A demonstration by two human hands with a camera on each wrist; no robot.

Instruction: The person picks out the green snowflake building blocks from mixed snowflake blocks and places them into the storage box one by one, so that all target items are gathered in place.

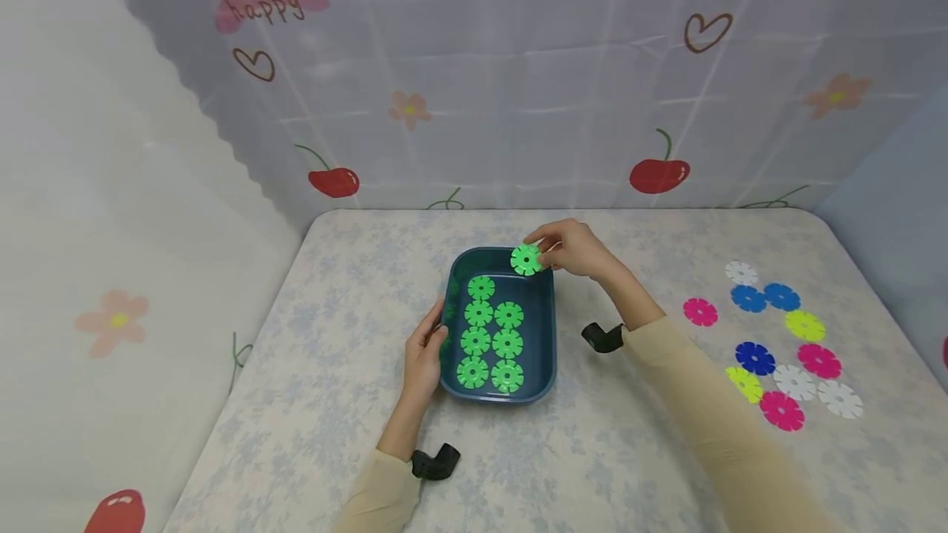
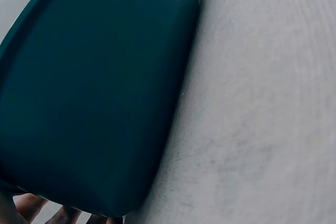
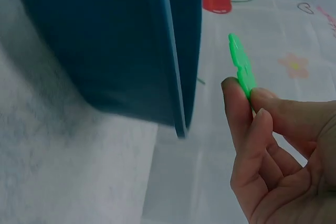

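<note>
In the head view, my right hand (image 1: 576, 248) pinches a green notched plastic disc (image 1: 526, 260) above the far right corner of a dark blue tub (image 1: 539, 336). The right wrist view shows that disc (image 3: 241, 66) edge-on between thumb and fingertips, higher than the tub's rim (image 3: 176, 77). At the tub's left side, my left hand (image 1: 424, 359) grips the wall, its thumb at the rim. Inside the tub lie several matching green discs (image 1: 476, 341) in two columns. In the left wrist view the tub's outer wall (image 2: 100, 93) hides most of that hand.
On the right of the table lie several loose notched discs: pink (image 1: 699, 312), blue (image 1: 782, 297), yellow (image 1: 805, 325), dark blue (image 1: 755, 359) and white (image 1: 840, 399). A printed curtain (image 1: 504, 64) hangs behind the table's far edge. Black devices (image 1: 437, 462) sit on both wrists.
</note>
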